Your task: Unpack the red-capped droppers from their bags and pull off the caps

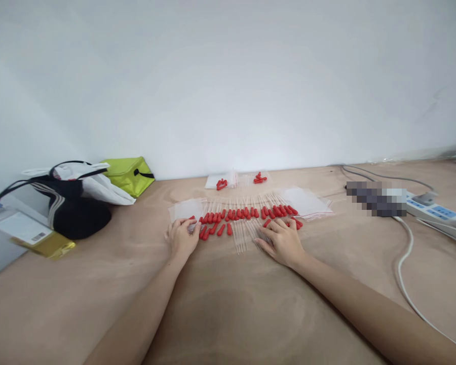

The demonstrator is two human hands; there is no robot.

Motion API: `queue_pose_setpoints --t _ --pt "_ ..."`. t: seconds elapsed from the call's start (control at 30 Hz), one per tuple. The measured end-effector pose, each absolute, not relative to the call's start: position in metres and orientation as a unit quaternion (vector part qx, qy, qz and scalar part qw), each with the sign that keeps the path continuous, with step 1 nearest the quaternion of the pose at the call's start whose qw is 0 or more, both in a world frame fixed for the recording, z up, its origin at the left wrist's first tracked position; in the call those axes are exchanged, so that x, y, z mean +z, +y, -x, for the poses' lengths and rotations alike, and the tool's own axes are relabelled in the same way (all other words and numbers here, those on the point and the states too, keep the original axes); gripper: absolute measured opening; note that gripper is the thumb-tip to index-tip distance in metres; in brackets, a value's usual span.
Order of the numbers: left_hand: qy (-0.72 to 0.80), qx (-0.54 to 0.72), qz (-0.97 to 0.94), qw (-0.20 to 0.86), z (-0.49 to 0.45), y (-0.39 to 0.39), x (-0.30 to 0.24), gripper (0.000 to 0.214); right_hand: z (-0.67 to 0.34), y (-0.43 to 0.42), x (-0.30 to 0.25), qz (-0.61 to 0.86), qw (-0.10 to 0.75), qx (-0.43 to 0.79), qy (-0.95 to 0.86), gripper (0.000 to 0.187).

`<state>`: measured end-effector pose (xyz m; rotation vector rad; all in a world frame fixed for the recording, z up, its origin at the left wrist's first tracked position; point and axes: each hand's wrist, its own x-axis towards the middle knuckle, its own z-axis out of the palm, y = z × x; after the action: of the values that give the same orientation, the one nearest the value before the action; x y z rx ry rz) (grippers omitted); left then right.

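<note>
Red rubber dropper bulbs (245, 213) lie in a long row, with clear thin dropper tubes (241, 238) above and below them. My left hand (181, 238) rests at the left end of the row, thumb apart from the fingers, beside loose red bulbs (205, 234) and a clear bag (186, 209). Over the right part of the lower tubes lies my right hand (284, 242), its fingers and thumb spread and touching them. A few red bulbs show past its knuckles. The tubes under that hand are partly hidden and blurred.
Behind the row, two small groups of red bulbs (260, 178) lie on clear bags. More flat clear bags (306, 202) are at the right. A black cap (76, 218), a green bag (127, 175) and a yellow packet (49, 246) stand left; a power strip (433, 208) with cables lies right.
</note>
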<state>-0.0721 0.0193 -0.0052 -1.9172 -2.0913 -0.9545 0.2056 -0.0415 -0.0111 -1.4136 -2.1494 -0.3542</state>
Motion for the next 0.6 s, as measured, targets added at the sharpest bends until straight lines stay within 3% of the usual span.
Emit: queue_pose_setpoints --t 0.37,0.5,0.6 --pt "-0.701 -0.371 0.602 0.095 0.073 0.017 0.002 0.021 -0.208 -0.042 -0.012 0.533 0.318 -0.126 -0.774 0.025" --pt "-0.609 -0.421 0.664 0.103 0.065 0.008 0.007 0.022 -0.219 -0.046 -0.015 0.543 0.368 -0.116 -0.746 0.022" --pt "-0.511 -0.398 0.757 0.080 0.045 -0.008 0.009 0.019 -0.227 -0.050 -0.016 0.529 0.390 -0.125 -0.743 0.034"
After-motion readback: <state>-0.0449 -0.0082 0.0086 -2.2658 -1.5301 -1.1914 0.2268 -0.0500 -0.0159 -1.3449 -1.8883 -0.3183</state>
